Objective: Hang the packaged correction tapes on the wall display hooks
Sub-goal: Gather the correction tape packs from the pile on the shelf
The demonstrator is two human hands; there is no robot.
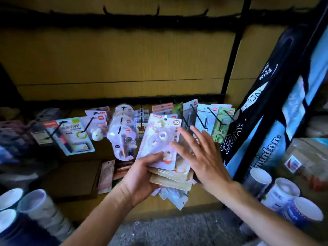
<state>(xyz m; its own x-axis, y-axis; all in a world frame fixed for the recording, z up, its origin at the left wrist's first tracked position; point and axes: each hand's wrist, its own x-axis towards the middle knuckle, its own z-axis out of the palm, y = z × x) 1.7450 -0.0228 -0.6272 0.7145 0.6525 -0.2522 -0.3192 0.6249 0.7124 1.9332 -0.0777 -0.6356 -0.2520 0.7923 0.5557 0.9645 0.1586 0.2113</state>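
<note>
The left hand (pixel 142 176) grips a fanned stack of packaged correction tapes (pixel 159 139), thumb pressed across the top card, its long axis running up and slightly right toward the wall display hooks (pixel 200 119). Just right of the stack, the right hand (pixel 200 157) hovers with fingers spread, holding nothing; it looks nearer the bare hooks above the stack, so it would likely lift 1 card.
</note>
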